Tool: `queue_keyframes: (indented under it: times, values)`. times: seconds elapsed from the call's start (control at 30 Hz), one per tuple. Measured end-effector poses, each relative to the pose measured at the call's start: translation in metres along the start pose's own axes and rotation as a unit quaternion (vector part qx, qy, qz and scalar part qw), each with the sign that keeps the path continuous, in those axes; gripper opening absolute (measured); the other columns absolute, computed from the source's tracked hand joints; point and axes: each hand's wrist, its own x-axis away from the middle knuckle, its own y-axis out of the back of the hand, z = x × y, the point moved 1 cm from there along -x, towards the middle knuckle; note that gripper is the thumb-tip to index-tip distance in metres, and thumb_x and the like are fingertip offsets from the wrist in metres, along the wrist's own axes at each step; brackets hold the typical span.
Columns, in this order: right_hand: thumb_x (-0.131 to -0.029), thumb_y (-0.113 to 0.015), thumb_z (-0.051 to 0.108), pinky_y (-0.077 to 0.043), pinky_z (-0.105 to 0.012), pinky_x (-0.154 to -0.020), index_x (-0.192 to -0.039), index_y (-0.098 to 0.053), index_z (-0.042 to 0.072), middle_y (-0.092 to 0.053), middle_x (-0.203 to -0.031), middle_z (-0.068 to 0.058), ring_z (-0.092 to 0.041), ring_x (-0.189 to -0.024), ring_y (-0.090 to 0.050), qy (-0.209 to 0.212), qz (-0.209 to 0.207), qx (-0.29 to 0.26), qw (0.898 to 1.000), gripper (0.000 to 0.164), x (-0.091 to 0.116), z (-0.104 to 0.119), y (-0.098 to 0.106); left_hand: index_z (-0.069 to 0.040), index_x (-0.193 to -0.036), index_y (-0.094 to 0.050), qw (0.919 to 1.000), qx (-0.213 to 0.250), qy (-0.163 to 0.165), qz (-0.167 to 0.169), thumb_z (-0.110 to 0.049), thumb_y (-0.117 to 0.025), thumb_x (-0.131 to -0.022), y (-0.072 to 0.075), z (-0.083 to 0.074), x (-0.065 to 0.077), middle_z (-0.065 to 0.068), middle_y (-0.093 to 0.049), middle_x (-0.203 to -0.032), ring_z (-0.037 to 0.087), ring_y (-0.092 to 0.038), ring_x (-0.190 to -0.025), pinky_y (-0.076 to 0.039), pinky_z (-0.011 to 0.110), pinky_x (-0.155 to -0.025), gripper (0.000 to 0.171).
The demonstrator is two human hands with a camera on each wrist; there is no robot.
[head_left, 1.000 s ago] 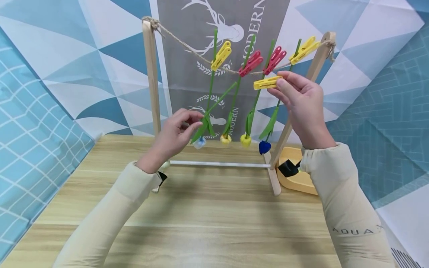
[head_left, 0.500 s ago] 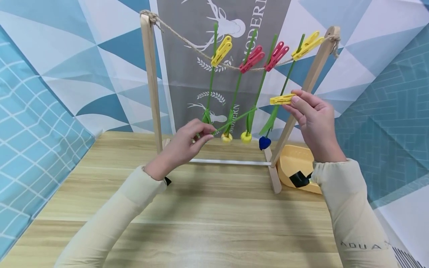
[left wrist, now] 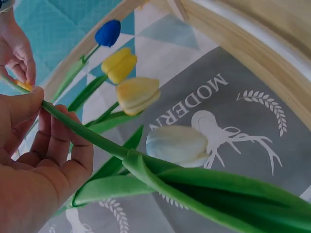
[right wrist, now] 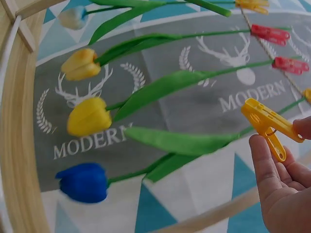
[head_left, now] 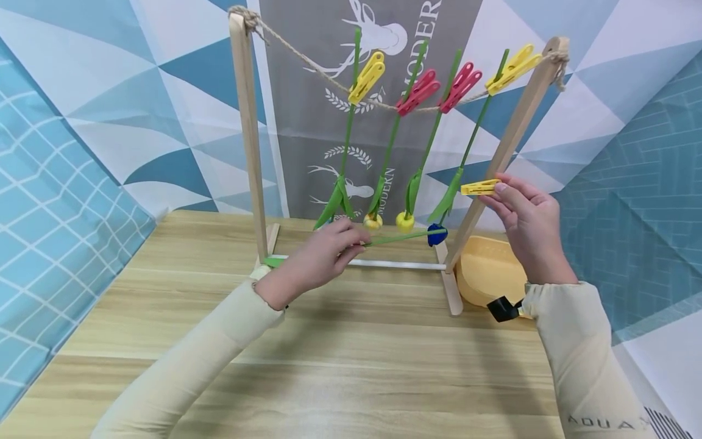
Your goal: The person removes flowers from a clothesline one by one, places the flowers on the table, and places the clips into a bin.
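Observation:
My left hand (head_left: 329, 253) pinches the green stem (left wrist: 87, 133) of an artificial flower between thumb and fingers. Its long leaves (left wrist: 233, 199) stretch away at the lower right of the left wrist view, and its bloom is hidden. In the head view the stem's free end overlaps the hanging blue tulip (right wrist: 85, 182). Raised near the right post, my right hand (head_left: 529, 219) pinches a yellow clothespin (right wrist: 265, 119) by its handle end. Beside the blue tulip, a yellow tulip (right wrist: 90, 116), a yellow-orange one (right wrist: 81, 65) and a pale blue-white one (right wrist: 73, 18) hang bloom-down.
A sagging twine line (head_left: 296, 59) joins the left post (head_left: 248, 128) to the right post (head_left: 507, 140). Yellow clothespins (head_left: 367, 78) and red clothespins (head_left: 419, 93) clip the stems to it. A white rod (head_left: 395, 264) links the feet; a yellow basket (head_left: 477, 292) stands behind the right foot.
My left hand has moved right and down, and its stem has swung from slanting upward to nearly level. The right hand has carried the clothespin right and down, off the hanging stems.

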Motion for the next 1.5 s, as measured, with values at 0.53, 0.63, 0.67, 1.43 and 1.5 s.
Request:
queue_keyframes:
  times: [0.53, 0.63, 0.67, 1.43, 1.5]
  values:
    - [-0.087, -0.064, 0.008, -0.053, -0.023, -0.079, -0.102, -0.066, 0.002, -0.062, -0.104, -0.007, -0.015, -0.086, -0.069, -0.059, -0.051, -0.008, 0.997, 0.016, 0.005, -0.03, 0.053, -0.008, -0.103, -0.066, 0.9956, -0.052, -0.015, 0.076, -0.007, -0.061, -0.089, -0.036, -0.003, 0.005, 0.003, -0.055, -0.081, 0.014, -0.052, -0.071, -0.047, 0.025, -0.068, 0.015]
    - [-0.087, -0.063, 0.007, -0.053, -0.023, -0.079, -0.101, -0.067, 0.001, -0.063, -0.103, -0.007, -0.015, -0.083, -0.069, -0.069, -0.056, -0.017, 0.996, 0.015, 0.005, -0.038, 0.062, -0.007, -0.104, -0.065, 0.993, -0.055, -0.006, 0.105, -0.007, -0.06, -0.089, -0.043, -0.003, 0.007, 0.004, -0.056, -0.082, 0.015, -0.054, -0.073, -0.048, 0.025, -0.07, 0.016]
    - [-0.088, -0.063, 0.007, -0.053, -0.024, -0.079, -0.101, -0.067, 0.001, -0.064, -0.102, -0.007, -0.016, -0.083, -0.069, -0.071, -0.055, -0.022, 0.996, 0.015, 0.006, -0.04, 0.064, -0.007, -0.104, -0.065, 0.9916, -0.056, -0.002, 0.116, -0.007, -0.06, -0.09, -0.046, -0.004, 0.008, 0.004, -0.056, -0.084, 0.015, -0.055, -0.075, -0.048, 0.026, -0.07, 0.015]
    - [-0.089, -0.058, 0.001, -0.055, -0.025, -0.076, -0.093, -0.066, 0.002, -0.062, -0.098, -0.004, -0.016, -0.081, -0.069, -0.112, -0.093, -0.057, 0.988, 0.009, 0.005, -0.08, 0.109, -0.016, -0.105, -0.061, 0.957, -0.18, 0.014, 0.227, 0.004, -0.057, -0.086, -0.096, 0.002, 0.019, 0.002, -0.054, -0.092, 0.014, -0.052, -0.08, -0.04, 0.025, -0.052, 0.028]
    - [-0.089, -0.058, 0.001, -0.055, -0.025, -0.075, -0.092, -0.066, 0.002, -0.062, -0.096, -0.004, -0.016, -0.08, -0.069, -0.117, -0.098, -0.056, 0.987, 0.009, 0.005, -0.083, 0.114, -0.016, -0.105, -0.061, 0.9561, -0.184, 0.018, 0.228, 0.003, -0.057, -0.086, -0.099, 0.004, 0.02, 0.002, -0.055, -0.092, 0.014, -0.052, -0.081, -0.041, 0.025, -0.053, 0.027]
